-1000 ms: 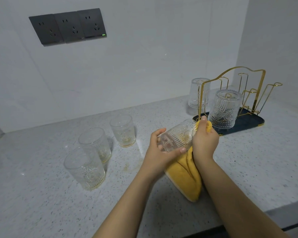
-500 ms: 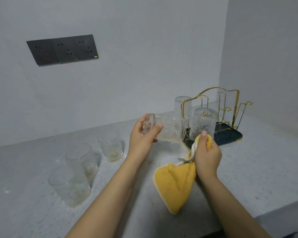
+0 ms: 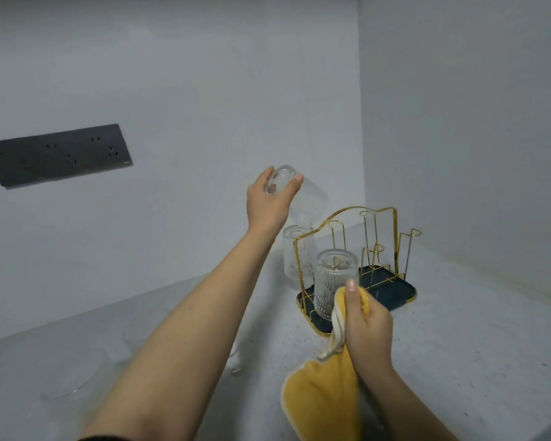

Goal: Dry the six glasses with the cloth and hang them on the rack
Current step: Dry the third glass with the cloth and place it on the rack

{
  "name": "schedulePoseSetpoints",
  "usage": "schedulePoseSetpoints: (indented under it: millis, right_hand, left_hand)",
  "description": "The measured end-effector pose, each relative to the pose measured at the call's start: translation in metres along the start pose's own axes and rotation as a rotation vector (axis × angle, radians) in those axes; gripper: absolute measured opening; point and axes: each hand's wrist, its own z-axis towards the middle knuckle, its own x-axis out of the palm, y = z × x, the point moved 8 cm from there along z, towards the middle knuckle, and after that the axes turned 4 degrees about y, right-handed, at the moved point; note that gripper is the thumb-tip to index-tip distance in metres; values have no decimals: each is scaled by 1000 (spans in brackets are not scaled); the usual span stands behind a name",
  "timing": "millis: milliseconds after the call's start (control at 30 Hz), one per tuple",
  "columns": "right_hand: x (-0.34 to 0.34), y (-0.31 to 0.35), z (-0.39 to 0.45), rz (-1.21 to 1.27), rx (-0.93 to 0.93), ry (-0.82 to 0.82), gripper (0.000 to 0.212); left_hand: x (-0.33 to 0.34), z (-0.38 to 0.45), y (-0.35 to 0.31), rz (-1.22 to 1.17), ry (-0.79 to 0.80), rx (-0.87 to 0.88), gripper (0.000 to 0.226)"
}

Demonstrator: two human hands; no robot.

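Note:
My left hand [image 3: 269, 202] grips a clear ribbed glass [image 3: 306, 202] by its base, tilted mouth-down in the air above the left end of the gold wire rack [image 3: 376, 246]. Two glasses hang upside down on the rack: one at the front [image 3: 333, 281], one behind it at the left [image 3: 295, 256]. My right hand [image 3: 365, 323] holds the yellow cloth [image 3: 325, 399], which hangs down in front of the rack. Blurred glasses [image 3: 74, 374] stand on the counter at the lower left, partly hidden by my left arm.
The rack stands on a dark blue tray [image 3: 392, 294] with a gold rim, in the corner where two white walls meet. Several rack prongs at the right are bare. A dark socket panel [image 3: 58, 154] is on the back wall. The speckled grey counter [image 3: 474, 361] extends right.
My left hand has lifted the glass up and to the right, tipping it mouth-down over the rack. My right hand with the cloth has come away from the glass and stays low.

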Motion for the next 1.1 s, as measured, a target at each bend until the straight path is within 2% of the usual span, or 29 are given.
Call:
schedulePoseSetpoints:
  millis: [267,433,667,800,1000,1100]
  right_hand:
    - [12,-14,-1,21,-52,59,39]
    - [6,-24,5,39,37,-1,39]
    - [6,-22,4,45,23,-25,36]
    - [4,-22,3,44,11,-27,38]
    - [5,-24,3,37,6,-35,45]
    - [5,-24,3,34,14,-31,38]
  left_hand:
    - [56,50,11,41,132,-11,70]
    - [79,52,30,133,330,-56,68]
    - [105,56,31,181,549,-66,71]
    - [110,58,34,202,583,-77,72]
    - [106,60,38,169,553,-92,71]
    - [107,53,47,254,586,-93,72]
